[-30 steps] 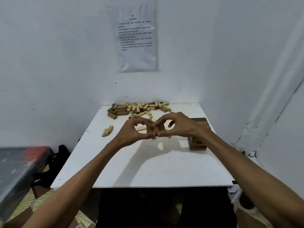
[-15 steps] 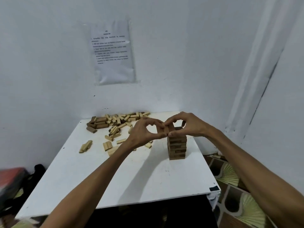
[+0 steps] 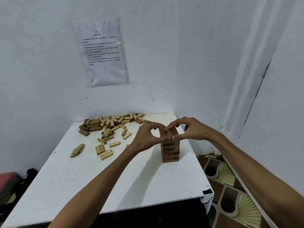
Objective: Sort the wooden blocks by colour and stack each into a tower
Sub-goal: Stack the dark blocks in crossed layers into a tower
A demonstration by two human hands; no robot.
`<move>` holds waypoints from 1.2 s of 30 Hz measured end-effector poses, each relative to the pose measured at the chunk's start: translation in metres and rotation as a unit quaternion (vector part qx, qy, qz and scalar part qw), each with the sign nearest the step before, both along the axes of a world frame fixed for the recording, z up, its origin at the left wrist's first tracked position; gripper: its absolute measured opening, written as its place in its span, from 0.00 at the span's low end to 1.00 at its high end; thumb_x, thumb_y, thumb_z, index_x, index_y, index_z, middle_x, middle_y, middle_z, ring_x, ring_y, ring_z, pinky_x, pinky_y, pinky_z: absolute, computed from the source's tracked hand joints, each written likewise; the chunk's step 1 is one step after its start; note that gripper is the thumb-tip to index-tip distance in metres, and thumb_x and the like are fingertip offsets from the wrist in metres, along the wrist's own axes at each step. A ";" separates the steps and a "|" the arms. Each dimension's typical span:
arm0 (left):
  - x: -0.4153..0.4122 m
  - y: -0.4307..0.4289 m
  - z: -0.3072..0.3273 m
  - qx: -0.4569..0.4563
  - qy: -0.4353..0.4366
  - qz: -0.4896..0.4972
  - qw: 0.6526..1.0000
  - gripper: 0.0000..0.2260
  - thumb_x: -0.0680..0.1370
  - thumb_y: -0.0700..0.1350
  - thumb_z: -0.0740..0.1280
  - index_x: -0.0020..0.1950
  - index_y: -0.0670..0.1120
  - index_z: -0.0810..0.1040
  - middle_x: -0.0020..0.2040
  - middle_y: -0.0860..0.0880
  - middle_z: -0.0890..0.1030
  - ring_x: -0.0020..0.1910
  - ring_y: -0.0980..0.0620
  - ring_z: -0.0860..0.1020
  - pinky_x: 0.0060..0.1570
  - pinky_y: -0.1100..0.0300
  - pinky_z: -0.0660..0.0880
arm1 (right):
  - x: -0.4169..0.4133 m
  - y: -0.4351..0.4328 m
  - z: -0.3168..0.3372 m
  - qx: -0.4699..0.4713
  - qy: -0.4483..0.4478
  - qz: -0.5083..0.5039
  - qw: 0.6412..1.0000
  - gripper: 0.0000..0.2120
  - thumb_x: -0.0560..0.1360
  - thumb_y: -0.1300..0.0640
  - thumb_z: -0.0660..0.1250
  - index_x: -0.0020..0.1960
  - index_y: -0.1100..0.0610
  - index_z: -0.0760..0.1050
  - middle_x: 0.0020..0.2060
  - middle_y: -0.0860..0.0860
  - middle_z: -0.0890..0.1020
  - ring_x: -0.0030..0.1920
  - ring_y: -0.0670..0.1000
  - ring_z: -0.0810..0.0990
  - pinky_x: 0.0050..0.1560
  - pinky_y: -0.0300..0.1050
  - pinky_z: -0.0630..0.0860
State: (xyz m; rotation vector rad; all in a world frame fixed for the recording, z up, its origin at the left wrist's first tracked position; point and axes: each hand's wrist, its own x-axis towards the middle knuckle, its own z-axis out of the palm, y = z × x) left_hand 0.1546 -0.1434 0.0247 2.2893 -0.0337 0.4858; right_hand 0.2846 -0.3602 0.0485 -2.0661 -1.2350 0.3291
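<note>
Both hands, left hand (image 3: 146,137) and right hand (image 3: 190,130), pinch a row of dark-brown blocks (image 3: 169,134) thumb-to-fingertip atop the dark tower (image 3: 170,152) at 3 o'clock on the white table (image 3: 115,186); judged light, rigid and smooth, it needs even inward pressure on its ends.

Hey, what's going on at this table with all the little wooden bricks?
A person is sorting wooden blocks by colour. The left hand and right hand together pinch a row of dark blocks at the top of a dark tower near the table's right edge. A mixed pile lies at the back, with pale blocks scattered before it, not yet stacked.
</note>
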 end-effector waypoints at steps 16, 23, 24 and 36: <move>-0.001 -0.002 -0.001 -0.017 0.024 0.010 1.000 0.18 0.65 0.63 0.78 0.51 0.59 0.85 0.53 0.66 0.83 0.58 0.57 0.75 0.56 0.53 0.74 | 0.000 0.004 -0.004 0.002 0.022 -0.017 1.000 0.21 0.70 0.46 0.81 0.60 0.36 0.80 0.57 0.34 0.80 0.60 0.40 0.76 0.48 0.37 0.74; -0.009 -0.008 -0.009 -0.110 0.042 0.008 0.993 0.34 0.70 0.69 0.70 0.72 0.55 0.72 0.67 0.60 0.79 0.66 0.63 0.74 0.63 0.61 0.69 | -0.005 0.003 -0.013 0.040 0.126 -0.023 0.991 0.34 0.73 0.31 0.68 0.76 0.38 0.67 0.69 0.39 0.77 0.69 0.38 0.73 0.67 0.44 0.73; -0.011 -0.009 -0.011 -0.153 0.044 0.016 0.987 0.35 0.73 0.71 0.64 0.75 0.55 0.69 0.71 0.58 0.76 0.70 0.63 0.72 0.69 0.58 0.67 | -0.006 0.004 -0.017 0.062 0.155 -0.044 0.985 0.35 0.74 0.27 0.63 0.77 0.39 0.66 0.71 0.40 0.76 0.71 0.39 0.72 0.71 0.47 0.70; -0.003 -0.074 -0.014 -0.466 0.030 0.115 0.877 0.27 0.85 0.64 0.42 0.78 0.57 0.65 0.74 0.62 0.70 0.73 0.66 0.67 0.72 0.64 0.54 | -0.045 0.043 -0.074 0.253 0.395 -0.203 0.859 0.44 0.77 0.23 0.40 0.79 0.48 0.67 0.73 0.47 0.75 0.74 0.47 0.72 0.80 0.54 0.60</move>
